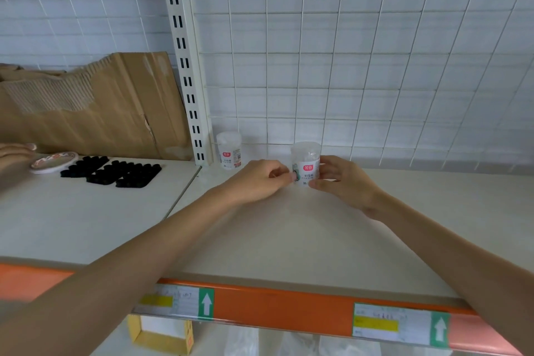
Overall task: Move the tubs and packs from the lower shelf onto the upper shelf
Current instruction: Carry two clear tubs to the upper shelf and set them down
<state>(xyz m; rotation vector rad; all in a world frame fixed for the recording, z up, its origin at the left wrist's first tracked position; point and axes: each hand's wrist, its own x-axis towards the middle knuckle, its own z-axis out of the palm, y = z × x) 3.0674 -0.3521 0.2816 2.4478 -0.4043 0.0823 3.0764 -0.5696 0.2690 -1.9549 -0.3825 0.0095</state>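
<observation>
Orange shelf edge (pixel 274 305) fronts the upper shelf (pixel 289 234), where left grip (pixel 260 179) and right grip (pixel 344 179) pinch the upright clear tub (pixel 305 157) between them, right of the slotted post (pixel 185 66), before a wire grid (pixel 346 66).

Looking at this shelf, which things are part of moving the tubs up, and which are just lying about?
Job: held tub, gripped by left hand and right hand; back tub by the upright; upper shelf.
Lying about: cardboard; tape roll; black tray; yellow box below.
</observation>
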